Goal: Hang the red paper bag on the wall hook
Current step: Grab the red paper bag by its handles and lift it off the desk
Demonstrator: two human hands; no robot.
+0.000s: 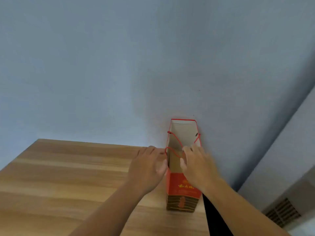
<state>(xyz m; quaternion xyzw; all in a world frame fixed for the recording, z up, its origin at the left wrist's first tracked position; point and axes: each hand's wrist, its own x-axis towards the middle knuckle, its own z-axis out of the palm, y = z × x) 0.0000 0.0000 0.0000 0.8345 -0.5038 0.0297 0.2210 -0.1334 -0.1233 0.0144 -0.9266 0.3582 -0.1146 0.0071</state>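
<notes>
red paper bag [183,188] stands upright on the wooden table [68,176], near the table's right edge and close against the pale blue wall [119,65]. its mouth is open toward the camera, showing a plain brown inside, and its front face carries gold print above a darker banded strip at the base. thin red cord handles [173,143] droop across the opening, one from each long side.

the left hand [148,166] is at the bag's left rim, fingers loosely spread, thumb near the edge; motion blur hides whether it actually grips the cord or the paper. the right hand [197,164] lies over the right rim, fingers curled partly into the opening by the cords; whether it pinches anything i cannot tell. both forearms reach in from the lower edge. a vent grille [283,212] sits low on the right.
</notes>
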